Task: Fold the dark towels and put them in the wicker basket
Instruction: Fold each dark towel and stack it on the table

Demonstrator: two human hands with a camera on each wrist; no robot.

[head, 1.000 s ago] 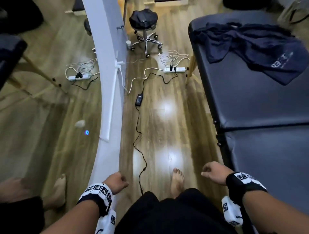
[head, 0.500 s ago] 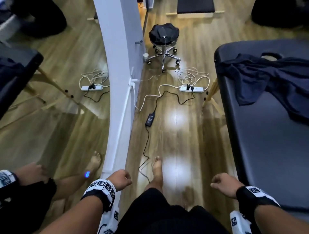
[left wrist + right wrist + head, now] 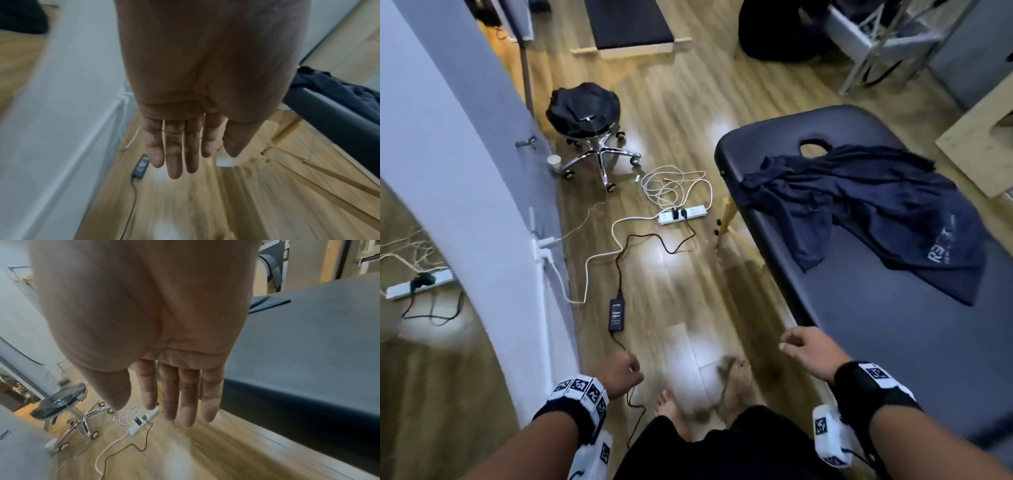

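Head view: the dark towel [image 3: 866, 212] lies rumpled on the head end of the massage bed [image 3: 893, 325], just beside its face hole, nearer and fuller in view than half a second ago. The left hand [image 3: 618, 375] and right hand [image 3: 808, 349] hang low over the floor beside the bed, each grip released and holding nothing; the right one has drawn closer to the bed's edge.

Left wrist view: the fingers [image 3: 174, 152] hang straight and loose, the towel [image 3: 337, 92] on the bed beyond.

Right wrist view: relaxed fingers [image 3: 187, 395], bed [image 3: 308, 353] just beside.
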